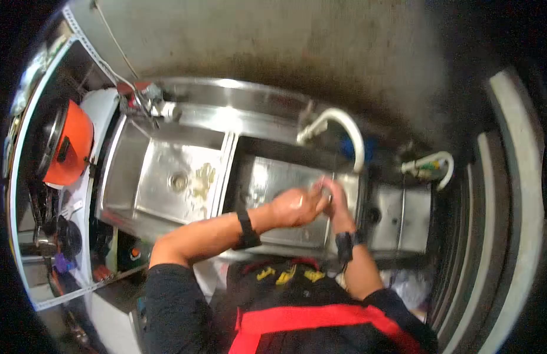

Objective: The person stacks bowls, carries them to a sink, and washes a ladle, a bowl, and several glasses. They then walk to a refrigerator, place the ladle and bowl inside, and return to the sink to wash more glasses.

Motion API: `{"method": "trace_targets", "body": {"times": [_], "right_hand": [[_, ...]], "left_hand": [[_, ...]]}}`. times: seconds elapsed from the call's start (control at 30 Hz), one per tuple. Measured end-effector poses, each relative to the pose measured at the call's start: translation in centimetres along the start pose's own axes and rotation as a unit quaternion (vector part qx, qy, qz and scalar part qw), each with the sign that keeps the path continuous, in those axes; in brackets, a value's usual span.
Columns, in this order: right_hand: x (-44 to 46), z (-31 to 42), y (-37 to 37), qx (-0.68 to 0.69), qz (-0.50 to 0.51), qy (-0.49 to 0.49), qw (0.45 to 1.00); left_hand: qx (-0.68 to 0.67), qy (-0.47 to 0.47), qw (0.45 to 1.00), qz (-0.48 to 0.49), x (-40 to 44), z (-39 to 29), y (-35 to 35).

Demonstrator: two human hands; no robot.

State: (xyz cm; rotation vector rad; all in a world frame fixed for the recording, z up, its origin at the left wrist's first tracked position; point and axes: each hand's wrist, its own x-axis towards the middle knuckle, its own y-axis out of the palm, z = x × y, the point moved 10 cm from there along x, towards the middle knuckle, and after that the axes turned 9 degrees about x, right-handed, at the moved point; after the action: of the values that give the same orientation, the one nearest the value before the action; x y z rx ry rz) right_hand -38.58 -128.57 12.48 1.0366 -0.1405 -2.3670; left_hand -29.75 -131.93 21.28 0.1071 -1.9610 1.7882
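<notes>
My left hand [296,207] and my right hand [337,200] meet above the middle sink basin [267,180]. The fingers of both are closed and pressed together, the left ones curled against the right. A small glint shows between them, too small and blurred to name. Behind and to the right of the hands, a white curved faucet [351,131] arches over the basin; no water can be made out from it. Dark bands circle both wrists.
The left basin [123,177] has a drain and brownish residue. At far left, a shelf frame [25,127] holds an orange pot [77,144]. A second faucet [441,159] stands by a smaller right basin [416,218]. Pale ridged edges [524,171] line the right.
</notes>
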Motion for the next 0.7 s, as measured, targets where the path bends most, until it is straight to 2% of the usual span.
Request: {"method": "trace_targets", "body": {"times": [0.03,0.1,0.13,0.17,0.23,0.37,0.4,0.43,0.47,0.57,0.63,0.7], "right_hand": [[1.0,0.1,0.3,0.044,0.044,-0.022,0.998],[5.8,-0.4,-2.1,0.072,0.073,-0.096,0.99],[4.0,1.1,-0.8,0.077,0.083,-0.114,0.987],[3.7,0.7,-0.7,0.14,0.058,-0.079,0.985],[4.2,1.2,-1.2,0.114,0.082,-0.078,0.987],[3.8,0.5,-1.7,0.047,0.07,-0.036,0.996],[3.6,0.3,-1.4,0.031,0.051,-0.037,0.998],[3.5,0.2,-1.3,0.015,0.033,-0.039,0.999],[4.1,-0.2,-0.5,0.036,0.104,-0.033,0.993],[3.5,0.2,-0.2,0.069,0.078,-0.05,0.993],[4.0,1.4,-0.9,0.084,0.036,-0.115,0.989],[4.7,2.0,-2.0,0.07,0.015,-0.186,0.98]], "left_hand": [[-0.032,-0.042,0.998,-0.017,0.3,0.6,-1.3],[-0.033,-0.025,0.997,-0.058,0.4,0.7,-3.3],[-0.031,-0.015,0.996,-0.081,0.4,0.9,-4.1],[-0.025,0.002,0.997,-0.079,0.3,1.3,-4.4],[-0.009,0.034,0.996,-0.077,-0.6,2.2,-5.1],[0.052,-0.003,0.998,0.047,-1.1,4.1,-3.3],[0.057,0.001,0.998,-0.013,-1.0,4.2,-3.4],[0.046,-0.013,0.999,0.01,-0.8,4.4,-2.8],[0.035,-0.027,0.998,0.033,-0.5,4.4,-2.1],[-0.041,-0.096,0.99,0.092,-0.1,4.2,1.0],[-0.078,-0.193,0.977,0.055,-0.3,4.2,2.2],[-0.198,-0.284,0.938,0.011,-0.4,3.8,3.0]]}}
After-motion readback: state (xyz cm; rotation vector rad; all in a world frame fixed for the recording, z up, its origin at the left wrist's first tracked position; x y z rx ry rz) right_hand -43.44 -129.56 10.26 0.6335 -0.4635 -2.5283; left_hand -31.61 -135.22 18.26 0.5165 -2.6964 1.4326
